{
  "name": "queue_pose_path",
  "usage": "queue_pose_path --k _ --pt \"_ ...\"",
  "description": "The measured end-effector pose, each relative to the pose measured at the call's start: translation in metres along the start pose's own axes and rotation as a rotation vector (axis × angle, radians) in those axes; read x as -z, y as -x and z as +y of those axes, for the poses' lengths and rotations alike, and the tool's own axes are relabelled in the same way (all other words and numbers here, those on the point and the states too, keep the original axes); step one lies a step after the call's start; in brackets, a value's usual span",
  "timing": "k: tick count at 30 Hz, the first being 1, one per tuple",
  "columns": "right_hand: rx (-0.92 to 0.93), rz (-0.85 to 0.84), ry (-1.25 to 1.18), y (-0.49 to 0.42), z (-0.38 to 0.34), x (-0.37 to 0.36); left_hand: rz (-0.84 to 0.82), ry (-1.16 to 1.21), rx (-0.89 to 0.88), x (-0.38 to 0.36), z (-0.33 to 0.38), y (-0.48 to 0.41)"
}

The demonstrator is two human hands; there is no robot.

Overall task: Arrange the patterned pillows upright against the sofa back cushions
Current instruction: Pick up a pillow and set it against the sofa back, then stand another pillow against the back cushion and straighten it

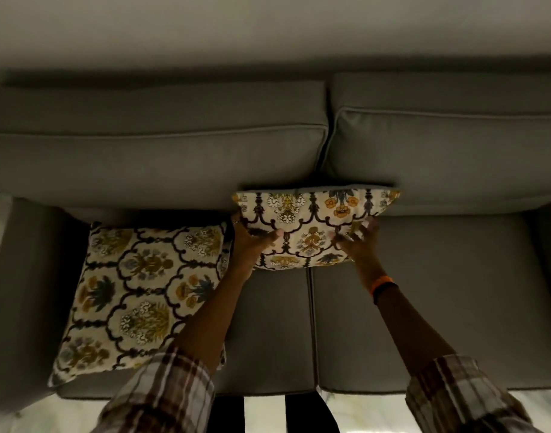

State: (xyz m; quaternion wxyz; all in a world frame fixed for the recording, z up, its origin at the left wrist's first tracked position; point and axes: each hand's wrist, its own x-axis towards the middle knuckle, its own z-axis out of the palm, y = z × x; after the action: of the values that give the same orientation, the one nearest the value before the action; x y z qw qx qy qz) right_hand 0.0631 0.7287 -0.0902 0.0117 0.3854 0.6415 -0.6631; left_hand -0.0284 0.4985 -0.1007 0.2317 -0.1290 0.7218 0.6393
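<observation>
Sofa (155, 157): grey. Two pillows (143, 295) (314, 226): cream, dark lattice, mustard and blue flowers. Sleeves (164, 398): brown-white plaid. Wristband (382, 281): orange.

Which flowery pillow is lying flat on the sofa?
The left pillow, lying flat on the seat untouched. The other pillow is propped against the back cushions, held by the left hand and right hand.

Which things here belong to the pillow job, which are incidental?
Job: floral patterned pillow held upright, left hand, right hand, second patterned pillow lying flat, grey back cushions.
Incidental: orange-and-black wristband, plaid sleeves.
</observation>
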Motion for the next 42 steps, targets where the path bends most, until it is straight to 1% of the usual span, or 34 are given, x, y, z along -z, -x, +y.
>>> queue_pose_path --k 2,3,4,7,8,9,11,14,16,18,21,23,25,27,28,30,31,33,34,35,36,38,39,41,42 --pt "0.024 0.09 -0.051 -0.011 -0.011 0.003 0.037 -0.014 -0.015 0.006 0.002 -0.01" --pt "0.026 0.118 -0.036 -0.021 -0.019 0.007 0.039 -0.024 -0.009 0.01 0.002 -0.017" --pt "0.023 0.105 -0.001 -0.032 -0.027 0.011 0.015 -0.024 0.026 0.015 0.003 -0.024" --pt "-0.027 -0.059 0.178 -0.049 -0.047 0.019 -0.138 -0.015 0.173 0.018 0.009 -0.037" --pt "-0.029 -0.076 0.219 -0.05 -0.048 0.022 -0.174 -0.014 0.171 0.015 0.01 -0.039" --pt "-0.006 -0.059 0.24 -0.047 -0.048 0.025 -0.183 0.005 0.143 0.012 0.01 -0.04" --pt "0.054 -0.02 0.208 -0.035 -0.044 0.032 -0.165 0.042 0.071 0.008 0.006 -0.041" --pt "0.099 -0.019 0.136 -0.026 -0.031 0.04 -0.168 0.022 -0.004 0.011 -0.005 -0.049" --pt "0.083 -0.01 0.138 -0.025 -0.024 0.035 -0.176 0.007 -0.009 0.013 -0.012 -0.05" --pt "0.075 0.044 0.112 -0.026 -0.016 0.022 -0.162 0.025 0.024 0.013 -0.015 -0.048" --pt "-0.014 0.185 -0.018 -0.013 -0.006 -0.008 -0.124 -0.018 -0.018 0.021 -0.022 -0.04" --pt "-0.112 0.266 -0.078 0.011 0.006 -0.033 -0.078 -0.095 -0.032 0.036 -0.027 -0.028" --pt "-0.21 0.302 -0.062 0.036 0.026 -0.065 -0.031 -0.237 -0.005 0.062 -0.036 -0.019" --pt "-0.314 0.25 0.016 0.057 0.048 -0.103 0.041 -0.479 -0.016 0.099 -0.051 -0.011" --pt "-0.352 0.167 0.06 0.067 0.059 -0.126 0.092 -0.586 -0.022 0.124 -0.061 -0.006" --pt "-0.389 -0.016 0.144 0.085 0.08 -0.173 0.188 -0.728 -0.021 0.176 -0.077 0.008" --pt "-0.394 -0.082 0.184 0.092 0.087 -0.198 0.244 -0.78 -0.056 0.205 -0.084 0.012" --pt "-0.407 -0.159 0.216 0.1 0.097 -0.242 0.342 -0.872 -0.131 0.258 -0.094 0.015" --pt "-0.428 -0.191 0.205 0.102 0.101 -0.264 0.371 -0.907 -0.095 0.283 -0.097 0.014" --pt "-0.437 -0.223 0.181 0.103 0.103 -0.285 0.404 -0.918 -0.014 0.306 -0.1 0.01" --pt "-0.429 -0.251 0.152 0.104 0.104 -0.303 0.445 -0.881 0.092 0.329 -0.105 0.006" --pt "-0.371 -0.246 0.127 0.099 0.11 -0.327 0.496 -0.668 0.304 0.363 -0.112 0.0" --pt "-0.349 -0.225 0.11 0.096 0.114 -0.336 0.491 -0.553 0.397 0.377 -0.117 -0.003" --pt "-0.333 -0.173 0.072 0.093 0.118 -0.349 0.477 -0.42 0.507 0.393 -0.121 -0.005" --pt "-0.301 -0.143 0.052 0.094 0.113 -0.354 0.479 -0.369 0.518 0.397 -0.121 -0.005"
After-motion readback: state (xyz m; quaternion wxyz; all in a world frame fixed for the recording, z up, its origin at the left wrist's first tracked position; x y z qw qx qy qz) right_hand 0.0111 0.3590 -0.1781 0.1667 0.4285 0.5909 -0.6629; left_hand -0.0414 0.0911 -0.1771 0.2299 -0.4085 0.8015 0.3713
